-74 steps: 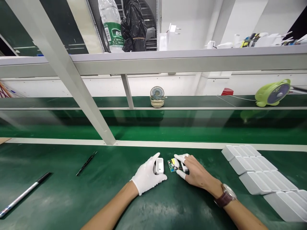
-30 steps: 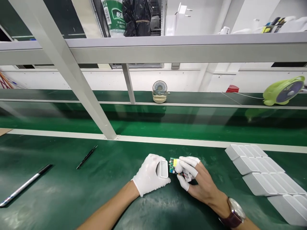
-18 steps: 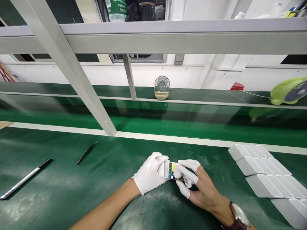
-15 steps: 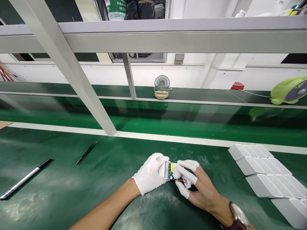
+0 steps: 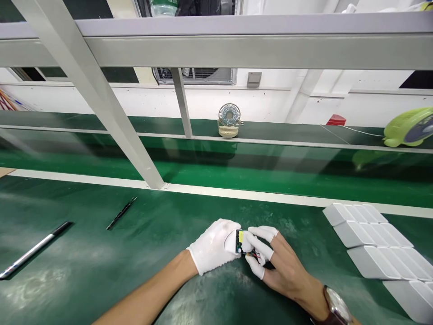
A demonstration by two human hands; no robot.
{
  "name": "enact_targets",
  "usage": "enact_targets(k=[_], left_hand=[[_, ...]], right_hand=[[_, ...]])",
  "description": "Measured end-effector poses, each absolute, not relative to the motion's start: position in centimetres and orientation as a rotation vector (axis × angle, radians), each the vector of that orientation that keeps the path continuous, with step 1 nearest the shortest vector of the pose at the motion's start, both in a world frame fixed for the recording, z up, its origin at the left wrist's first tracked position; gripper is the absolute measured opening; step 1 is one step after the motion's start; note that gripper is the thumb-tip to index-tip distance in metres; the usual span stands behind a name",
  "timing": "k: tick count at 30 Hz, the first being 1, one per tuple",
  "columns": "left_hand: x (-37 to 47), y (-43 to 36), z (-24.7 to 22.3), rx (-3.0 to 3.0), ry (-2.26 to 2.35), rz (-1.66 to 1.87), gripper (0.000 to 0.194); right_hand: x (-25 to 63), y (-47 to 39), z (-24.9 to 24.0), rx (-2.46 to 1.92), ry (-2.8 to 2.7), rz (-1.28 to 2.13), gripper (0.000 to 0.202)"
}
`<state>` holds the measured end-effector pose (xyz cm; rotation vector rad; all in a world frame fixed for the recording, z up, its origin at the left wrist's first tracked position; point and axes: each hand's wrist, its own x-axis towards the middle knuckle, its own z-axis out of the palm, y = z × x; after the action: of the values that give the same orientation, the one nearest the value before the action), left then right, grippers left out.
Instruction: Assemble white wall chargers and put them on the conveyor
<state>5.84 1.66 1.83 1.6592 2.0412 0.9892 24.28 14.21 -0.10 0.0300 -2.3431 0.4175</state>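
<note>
My left hand [image 5: 214,247], in a white glove, is closed around a small white plastic housing [image 5: 230,242]. With white-covered fingertips, my right hand [image 5: 279,264] pinches a small green circuit board [image 5: 239,246] that carries a yellow component. The board's left end meets the housing's open end; how deep it sits inside is hidden. Thin red and black wires [image 5: 254,255] run below the board, beside the right fingertips. Both hands are close together, low over the green work surface [image 5: 189,207].
Rows of white plastic cases [image 5: 375,243] stand at the right. Black tweezers [image 5: 122,213] and a silver-and-black pen-like tool [image 5: 35,250] lie at the left. Beyond the bench edge are a slanted metal post [image 5: 101,99], a small fan [image 5: 229,119] and a green fan [image 5: 407,127].
The circuit board has shifted left against the housing, and less of the housing's open end shows. My right fingers have moved slightly left with it. The camera view has tilted a little downward.
</note>
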Motion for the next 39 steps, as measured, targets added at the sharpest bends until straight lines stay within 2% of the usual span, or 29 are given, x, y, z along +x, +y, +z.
enact_targets(k=[9,13,19,26,35,39], left_hand=[[5.6,1.6,1.8,1.660,2.002,0.892,0.026],[5.5,1.6,1.7,1.665,1.991,0.903,0.033],[5.4,1.8,1.2,1.620,1.922,0.899,0.021],[5.5,2.0,2.0,1.567,1.938,0.869,0.029],[5.5,2.2,1.5,1.620,1.895,0.872,0.019],[5.3,1.8,0.9,1.650,1.919,0.952,0.031]], right_hand=[[24.2,14.3,0.0,0.046,-2.337,0.464,0.065],[24.2,14.2,-0.1,0.049,-2.345,0.480,0.066],[24.3,14.2,0.0,0.081,-2.326,0.480,0.066],[24.2,14.1,0.3,0.061,-2.337,0.439,0.066],[24.4,14.1,0.1,0.068,-2.355,0.459,0.067],[24.4,14.0,0.1,0.062,-2.357,0.459,0.066]])
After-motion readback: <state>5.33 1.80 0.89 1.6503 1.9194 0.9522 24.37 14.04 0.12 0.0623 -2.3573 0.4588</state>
